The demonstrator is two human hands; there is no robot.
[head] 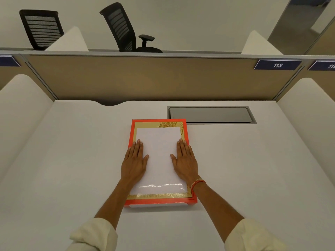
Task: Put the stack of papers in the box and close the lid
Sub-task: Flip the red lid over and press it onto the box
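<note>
Head view: lid point(159, 196) on orange box point(163, 203) — left hand point(134, 163) and right hand point(184, 161) flat, released (contents hidden).

One box point(186, 201), two hands point(134, 163) point(185, 161), two chairs point(40, 28) point(120, 26), one desk point(72, 160)

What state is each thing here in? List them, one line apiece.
box: shut, flat on the desk, its orange-edged lid on.
lid: on the box, both hands flat on it.
left hand: open, palm down on the lid.
right hand: open, palm down on the lid.
stack of papers: not visible.
desk hatch: closed.
two office chairs: empty, behind the partition.
</note>
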